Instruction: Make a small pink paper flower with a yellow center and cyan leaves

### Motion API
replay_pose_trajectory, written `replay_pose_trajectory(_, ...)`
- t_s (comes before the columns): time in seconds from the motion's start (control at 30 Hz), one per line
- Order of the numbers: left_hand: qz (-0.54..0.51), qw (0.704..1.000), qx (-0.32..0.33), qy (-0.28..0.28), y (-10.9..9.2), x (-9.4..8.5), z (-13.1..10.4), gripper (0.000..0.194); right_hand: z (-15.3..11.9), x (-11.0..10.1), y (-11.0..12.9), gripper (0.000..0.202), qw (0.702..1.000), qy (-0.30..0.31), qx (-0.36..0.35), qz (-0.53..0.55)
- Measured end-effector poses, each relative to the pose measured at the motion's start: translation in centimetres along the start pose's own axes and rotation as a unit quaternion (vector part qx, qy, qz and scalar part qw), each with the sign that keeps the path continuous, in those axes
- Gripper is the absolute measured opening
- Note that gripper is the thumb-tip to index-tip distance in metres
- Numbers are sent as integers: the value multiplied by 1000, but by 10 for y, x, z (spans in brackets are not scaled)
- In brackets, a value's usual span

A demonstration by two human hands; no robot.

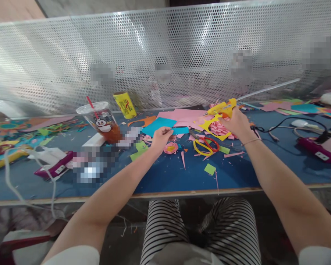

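Note:
Pinched in my left hand is a small blue paper strip, pointing to the right. My right hand is wrapped round a yellow glue gun, with a long clear glue stick sticking out of its back. The gun's nozzle points left, apart from the strip. Below the gun lie pink folded paper pieces and a yellow paper cut-out. Scissors with red and yellow handles rest between my hands. Just under my left hand sits a pink paper ring with a yellow centre.
A plastic drink cup with a red straw and a yellow can-shaped container stand at left. Purple power strips lie on both sides with loose cables. A perforated metal screen bounds the table's back. Paper scraps are scattered about.

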State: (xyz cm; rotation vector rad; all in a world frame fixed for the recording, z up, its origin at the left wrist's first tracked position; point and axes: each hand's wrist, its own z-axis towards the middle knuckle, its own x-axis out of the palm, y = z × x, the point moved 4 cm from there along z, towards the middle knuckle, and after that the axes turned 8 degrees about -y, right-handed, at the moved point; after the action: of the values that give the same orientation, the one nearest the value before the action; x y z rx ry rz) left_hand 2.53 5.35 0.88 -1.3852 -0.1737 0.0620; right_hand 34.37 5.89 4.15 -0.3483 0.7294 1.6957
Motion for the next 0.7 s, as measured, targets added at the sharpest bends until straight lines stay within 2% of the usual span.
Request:
replay_pose_trajectory(0.13, 7, 1000, 2, -3, -1, 0, -1, 17, -7, 5, 23, 57, 998, 13, -59, -21)
replay_pose_trajectory(0.3, 19, 1000, 3, -3, -1, 1, -1, 16, -14, 6, 41, 47, 993, 16, -113, -27)
replay_pose_trajectory(0.7, 61, 998, 28, -1, -3, -1, -2, 12, -20, 11, 51, 35, 985, 49, -160, -42)
